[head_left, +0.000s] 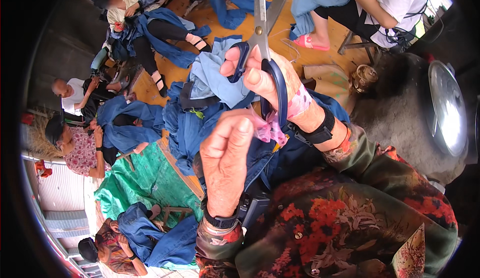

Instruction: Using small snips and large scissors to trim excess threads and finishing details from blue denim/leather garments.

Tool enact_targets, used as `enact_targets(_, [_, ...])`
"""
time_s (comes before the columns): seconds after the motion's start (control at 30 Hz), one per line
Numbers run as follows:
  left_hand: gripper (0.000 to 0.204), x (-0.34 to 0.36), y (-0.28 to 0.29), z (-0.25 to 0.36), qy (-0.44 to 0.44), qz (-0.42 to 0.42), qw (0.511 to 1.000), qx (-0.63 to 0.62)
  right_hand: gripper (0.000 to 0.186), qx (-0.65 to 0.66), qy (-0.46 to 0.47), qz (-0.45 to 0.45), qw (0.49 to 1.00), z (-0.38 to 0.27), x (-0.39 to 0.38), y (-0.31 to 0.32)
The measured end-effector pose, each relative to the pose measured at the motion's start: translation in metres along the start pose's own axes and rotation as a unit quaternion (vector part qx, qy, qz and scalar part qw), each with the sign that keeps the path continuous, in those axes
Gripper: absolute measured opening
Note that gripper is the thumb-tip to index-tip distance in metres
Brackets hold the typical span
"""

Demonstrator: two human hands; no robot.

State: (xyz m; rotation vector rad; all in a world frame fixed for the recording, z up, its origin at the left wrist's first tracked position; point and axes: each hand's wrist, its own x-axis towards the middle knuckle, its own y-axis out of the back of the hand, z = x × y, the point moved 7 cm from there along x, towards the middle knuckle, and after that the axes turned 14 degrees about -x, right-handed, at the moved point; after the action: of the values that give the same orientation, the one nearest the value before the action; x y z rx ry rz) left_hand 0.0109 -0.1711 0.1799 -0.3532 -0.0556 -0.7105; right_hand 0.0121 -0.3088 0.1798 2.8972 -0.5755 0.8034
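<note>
Right hand (285, 75) raised, gripping a pair of scissors (260, 30) with dark blue handles; fingers curled through and around the loops, blades pointing away from the wearer and slightly apart. Pink dotted band (300, 100) about the right wrist, black strap (320, 130) further up the forearm. Left hand (225, 148) just below and to the left, fingers drawn together, thumb against forefinger, pinching a sheer pink strip (271, 129) beside the larger scissor loop. Whether strip and band are one piece: cannot tell.

Beneath the hands, a heap of blue denim (185, 123), with a paler denim piece (220, 75) on top. Green sheet (150, 175) spread to the left. Far left, a co-worker in a pink patterned top (82, 150), denim over the lap; another co-worker (107, 245) lower down, also with denim. Round metal lid (446, 108) at far right.
</note>
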Motion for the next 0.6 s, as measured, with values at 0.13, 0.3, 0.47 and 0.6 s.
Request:
enact_targets(0.13, [0.015,0.009,0.012,0.008,-0.017,0.025,0.999,-0.013,0.061,-0.045,-0.001,-0.001,0.999,0.001,-0.002,-0.003])
enact_targets(0.3, [0.02,0.015,0.002,-0.004,0.05,0.008,0.999,-0.011,0.056,0.004,-0.037,-0.009,0.999,0.008,-0.001,-0.01])
enact_targets(0.47, [0.022,0.017,0.008,-0.023,0.146,-0.049,0.975,-0.161,0.054,-0.037,-0.064,-0.112,0.991,0.002,0.001,-0.022])
enact_targets(0.6, [0.023,0.015,0.015,-0.038,0.18,-0.045,0.963,-0.197,0.055,-0.118,-0.036,-0.128,0.984,0.002,0.005,-0.016])
